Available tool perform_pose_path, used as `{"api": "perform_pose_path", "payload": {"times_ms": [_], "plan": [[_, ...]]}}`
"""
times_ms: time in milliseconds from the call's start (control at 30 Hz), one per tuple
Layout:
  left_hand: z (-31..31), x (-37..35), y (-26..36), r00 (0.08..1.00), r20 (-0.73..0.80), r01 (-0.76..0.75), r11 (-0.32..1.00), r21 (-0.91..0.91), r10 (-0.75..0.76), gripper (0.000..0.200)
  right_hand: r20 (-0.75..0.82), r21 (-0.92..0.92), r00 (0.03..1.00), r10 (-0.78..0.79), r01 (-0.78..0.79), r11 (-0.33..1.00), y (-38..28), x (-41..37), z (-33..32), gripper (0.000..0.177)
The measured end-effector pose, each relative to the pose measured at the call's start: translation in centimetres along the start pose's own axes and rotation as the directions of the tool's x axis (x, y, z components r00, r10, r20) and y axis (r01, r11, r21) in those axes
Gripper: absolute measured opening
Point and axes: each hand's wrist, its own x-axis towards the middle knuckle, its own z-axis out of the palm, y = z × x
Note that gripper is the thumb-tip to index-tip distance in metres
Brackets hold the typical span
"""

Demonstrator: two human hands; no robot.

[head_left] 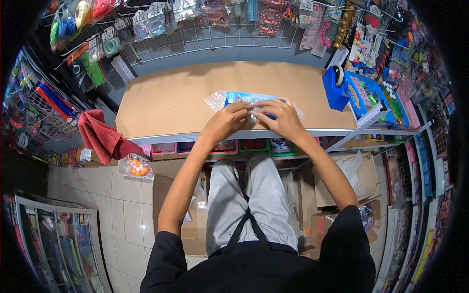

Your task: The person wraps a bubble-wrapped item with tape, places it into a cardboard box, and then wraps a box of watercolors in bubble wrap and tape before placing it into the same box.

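Note:
A flat package with a blue printed face (244,96) lies near the front edge of the wooden tabletop (171,102). Clear bubble wrap (215,101) surrounds it and sticks out at both ends. My left hand (227,121) rests over the left half, its bent fingers pinching the wrap near the middle. From the other side my right hand (282,117) meets it, thumb and fingers curled onto the same wrap. The fingertips of both hands almost touch, and they hide the package's centre.
A blue tape dispenser (336,90) stands at the table's right end beside a blue display box (364,95). A red cloth (100,136) hangs at the left corner. Hanging goods line the wire rack (212,47) behind. Cardboard boxes (166,210) sit on the floor below.

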Motion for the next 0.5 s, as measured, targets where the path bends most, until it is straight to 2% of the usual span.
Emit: {"api": "perform_pose_path", "payload": {"times_ms": [133, 167, 233, 267, 367, 500], "plan": [[-1.0, -0.1, 1.2, 1.000, -0.002, 0.014, 0.999, -0.038, -0.014, 0.022, -0.002, -0.060, 0.991, -0.133, 0.133, 0.989, 1.3, 1.9, 0.0, 0.030], [-0.8, -0.2, 0.8, 1.000, -0.006, -0.005, 0.999, -0.036, 0.005, 0.022, 0.024, -0.113, 0.981, -0.193, 0.195, 0.974, 1.5, 2.4, -0.1, 0.037], [-0.2, -0.2, -0.4, 0.999, -0.016, -0.044, 0.999, -0.032, 0.044, 0.023, 0.147, 0.014, 0.980, -0.137, 0.136, 0.991, 1.7, 3.3, -0.5, 0.038], [-0.2, -0.1, -0.2, 1.000, -0.002, -0.011, 0.998, -0.061, 0.011, 0.023, 0.210, 0.072, 0.971, -0.113, 0.100, 0.992, 1.6, 3.6, -0.8, 0.039], [-0.1, 0.3, 0.0, 0.998, 0.030, 0.055, 0.994, -0.097, -0.052, 0.021, 0.185, 0.079, 0.961, -0.206, 0.194, 0.978, 1.6, 4.2, -0.6, 0.037], [-0.2, 0.3, 0.0, 0.998, 0.031, 0.056, 0.997, -0.060, -0.054, 0.020, 0.269, 0.064, 0.943, -0.197, 0.187, 0.980, 1.6, 4.8, -0.9, 0.043]]}}
